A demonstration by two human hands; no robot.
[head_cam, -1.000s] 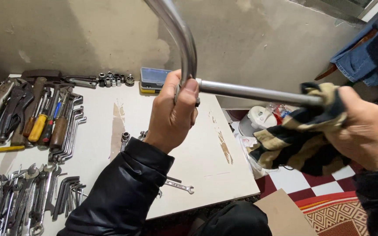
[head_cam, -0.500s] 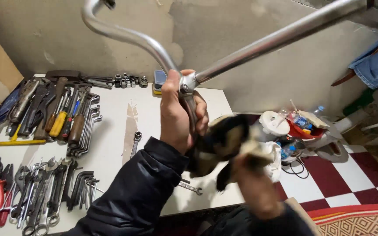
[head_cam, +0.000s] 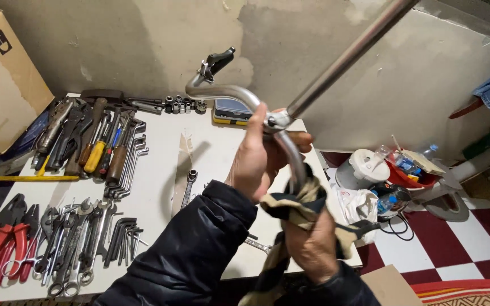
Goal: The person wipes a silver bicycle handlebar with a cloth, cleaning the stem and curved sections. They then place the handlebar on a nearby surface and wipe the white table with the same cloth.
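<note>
Above the near edge of a white table (head_cam: 222, 153), the person holds up a handlebar (head_cam: 231, 90) of polished silver metal tube, smooth and glossy. It curves in a wide bend. A small black lever (head_cam: 218, 58) is clamped at its far upper end. At the middle of the bend sits a metal joint (head_cam: 279, 120), from which a straight shiny stem (head_cam: 347, 59) runs up and to the right, out of the top of the picture.

The left hand (head_cam: 259, 156), in a black glossy jacket sleeve, is clenched around the tube at the joint, thumb up along the bend. The right hand (head_cam: 307, 243) sits just below and nearer the camera, gripping a soft striped rag (head_cam: 299, 204) in black and tan. The rag is bunched around the lower downward run of the tube and touches it. The two hands lie close together, the rag between them.

The table top is flat and scuffed, with brown worn patches. On its left lie rows of steel wrenches (head_cam: 75, 243), bent hex keys (head_cam: 121, 235), red-handled pliers (head_cam: 1, 243) and screwdrivers (head_cam: 94, 156) with yellow and wooden handles. Small round sockets (head_cam: 180, 104) and a flat case (head_cam: 231, 111) rest against the rough plaster wall. A brown cardboard box (head_cam: 1, 85) stands at far left.
</note>
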